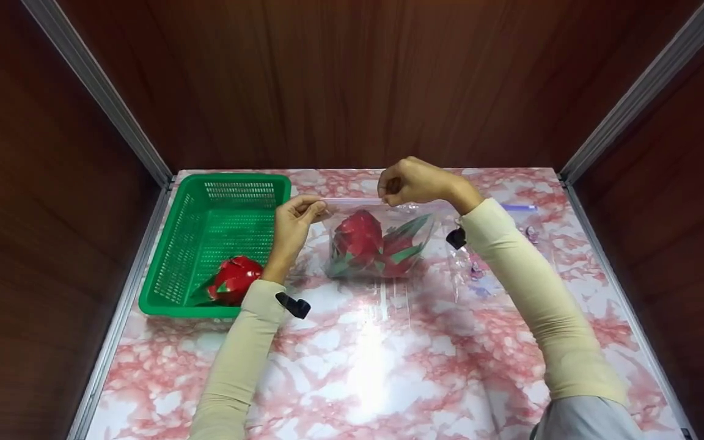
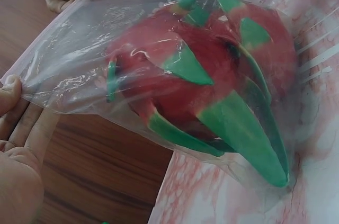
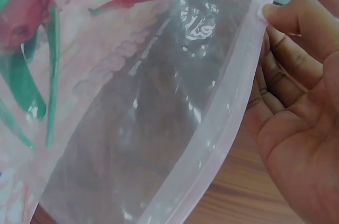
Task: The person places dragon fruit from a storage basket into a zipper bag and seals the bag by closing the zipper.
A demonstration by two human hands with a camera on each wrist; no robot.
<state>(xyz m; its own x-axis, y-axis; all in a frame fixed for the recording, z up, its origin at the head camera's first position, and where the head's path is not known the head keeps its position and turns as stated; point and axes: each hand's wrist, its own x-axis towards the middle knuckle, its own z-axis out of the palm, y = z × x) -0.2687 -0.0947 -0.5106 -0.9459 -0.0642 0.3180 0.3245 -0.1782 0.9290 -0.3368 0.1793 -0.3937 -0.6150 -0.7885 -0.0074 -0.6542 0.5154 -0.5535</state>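
Observation:
A clear zip bag (image 2: 63, 83) holds two red dragon fruits with green leaf tips: one dragon fruit (image 1: 359, 237) on the left, the other dragon fruit (image 1: 399, 250) beside it. My left hand (image 1: 297, 223) pinches the bag's top left corner between thumb and fingers. Farther along the same pale pink zip strip (image 1: 352, 201), my right hand (image 1: 416, 181) grips the edge with thumb and forefinger, as the right wrist view shows. The strip is stretched straight between both hands, and the bag's body hangs toward the table below it.
On the left stands a green plastic basket (image 1: 196, 311) with another red dragon fruit (image 1: 241, 278) in its near right corner. Under the right forearm lies clear plastic with a purple strip (image 1: 520, 208). Wooden panels (image 1: 327, 85) close in the marbled table (image 1: 327, 366) at the back and sides.

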